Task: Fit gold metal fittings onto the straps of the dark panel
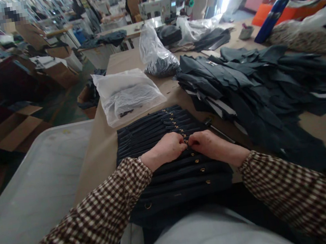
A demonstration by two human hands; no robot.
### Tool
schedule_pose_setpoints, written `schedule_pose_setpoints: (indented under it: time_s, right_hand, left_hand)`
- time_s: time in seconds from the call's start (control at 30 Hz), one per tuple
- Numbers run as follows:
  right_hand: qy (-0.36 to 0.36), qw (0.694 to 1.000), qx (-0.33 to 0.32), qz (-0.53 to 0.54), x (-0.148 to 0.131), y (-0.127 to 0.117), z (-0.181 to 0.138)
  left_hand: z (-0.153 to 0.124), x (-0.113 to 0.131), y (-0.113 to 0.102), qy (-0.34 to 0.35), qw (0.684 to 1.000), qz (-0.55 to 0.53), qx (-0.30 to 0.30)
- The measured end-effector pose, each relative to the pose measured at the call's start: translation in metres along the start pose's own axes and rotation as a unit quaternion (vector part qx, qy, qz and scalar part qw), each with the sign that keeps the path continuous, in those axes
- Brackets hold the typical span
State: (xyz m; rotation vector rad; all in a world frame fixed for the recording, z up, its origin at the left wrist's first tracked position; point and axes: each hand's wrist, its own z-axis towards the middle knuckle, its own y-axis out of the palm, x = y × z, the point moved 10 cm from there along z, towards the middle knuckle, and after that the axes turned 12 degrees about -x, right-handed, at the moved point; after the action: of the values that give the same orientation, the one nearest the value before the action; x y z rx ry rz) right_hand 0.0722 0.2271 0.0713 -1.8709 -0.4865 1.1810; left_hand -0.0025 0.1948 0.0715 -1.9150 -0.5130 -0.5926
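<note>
A stack of dark fabric pieces lies overlapped in rows on the table before me. Along it runs a line of small gold metal fittings, too small to tell their exact kind. My left hand is closed in a pinch at one fitting near the middle of the line. From the right, my right hand pinches at the same spot, its fingertips close to those of the left. A bit of gold shows between the hands. On the nearest piece, a gold ring sits at the left.
A large heap of dark cut fabric covers the table's right side. Behind the stack lie a flat translucent plastic bag and an upright clear bag with dark contents. A white padded surface adjoins the brown table at left.
</note>
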Motion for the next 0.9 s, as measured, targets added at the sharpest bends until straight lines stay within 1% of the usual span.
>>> schedule_pose_setpoints:
  time_s: [0.1, 0.27, 0.33, 0.37, 0.4, 0.43, 0.5, 0.57, 0.63, 0.7, 0.77, 0.83, 0.9]
  right_hand:
    - [-0.001, 1.0, 0.016, -0.006, 0.0, 0.001, 0.002]
    - [-0.028, 1.0, 0.01, -0.004, -0.002, -0.002, 0.002]
    - [-0.035, 0.999, 0.033, 0.005, -0.006, -0.01, 0.0]
    - [-0.035, 0.998, 0.051, 0.021, -0.008, -0.015, -0.001]
    - [-0.034, 0.996, 0.067, 0.051, -0.01, -0.019, -0.001]
    - [-0.035, 0.991, 0.08, 0.097, -0.013, -0.022, -0.001]
    - [-0.054, 0.973, 0.075, 0.214, -0.023, -0.02, 0.002]
    - [-0.085, 0.944, 0.061, 0.312, -0.036, -0.013, 0.008]
    - [-0.103, 0.927, 0.089, 0.349, -0.043, -0.012, 0.012]
    - [-0.104, 0.92, 0.143, 0.351, -0.041, -0.014, 0.012]
    - [-0.097, 0.914, 0.177, 0.352, -0.035, -0.015, 0.012]
    - [-0.081, 0.916, 0.189, 0.345, -0.031, -0.013, 0.011]
    - [-0.071, 0.926, 0.204, 0.309, -0.031, -0.015, 0.007]
  left_hand:
    - [-0.001, -0.003, -0.001, -0.004, 1.0, 0.011, 0.012]
    - [-0.008, -0.01, -0.012, -0.015, 0.999, 0.021, 0.028]
    - [-0.012, -0.011, -0.015, -0.015, 0.999, -0.026, 0.026]
    - [-0.015, -0.014, -0.016, -0.022, 0.996, -0.081, 0.024]
    - [-0.017, -0.017, -0.014, -0.031, 0.987, -0.156, 0.019]
    - [-0.02, -0.02, -0.012, -0.04, 0.97, -0.241, 0.014]
    - [-0.023, -0.02, -0.004, -0.047, 0.921, -0.386, 0.009]
    - [-0.023, -0.016, -0.002, -0.033, 0.887, -0.461, 0.022]
    - [-0.022, -0.014, -0.002, -0.021, 0.87, -0.489, 0.052]
    - [-0.02, -0.017, -0.004, -0.023, 0.859, -0.504, 0.087]
    - [-0.019, -0.02, -0.005, -0.036, 0.849, -0.513, 0.122]
    - [-0.021, -0.023, -0.006, -0.055, 0.842, -0.515, 0.152]
    - [-0.024, -0.024, -0.007, -0.076, 0.837, -0.515, 0.17]
